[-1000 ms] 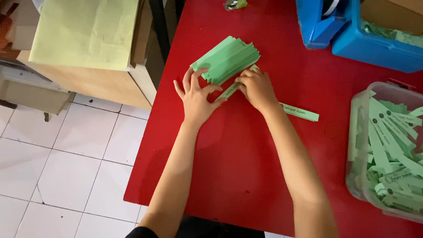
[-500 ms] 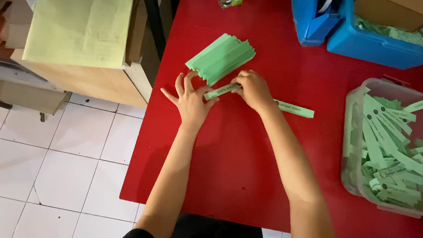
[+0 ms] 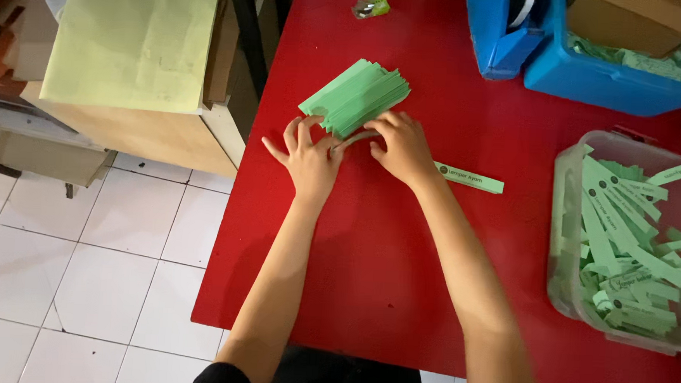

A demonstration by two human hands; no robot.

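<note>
Stack of green paper strips (image 3: 357,97), fanned, flat on red desk (image 3: 398,280) | left hand (image 3: 309,157) and right hand (image 3: 400,144) just below stack, grips pinched on one curled strip (image 3: 356,137) | loose strip (image 3: 469,177) right of stack.

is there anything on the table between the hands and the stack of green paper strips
Nothing visible. Both the left hand and the right hand are already at the near edge of the stack of green paper strips, fingers touching it on the red table.

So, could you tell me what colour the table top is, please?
Red; the table top shows plainly in the head view.
</note>
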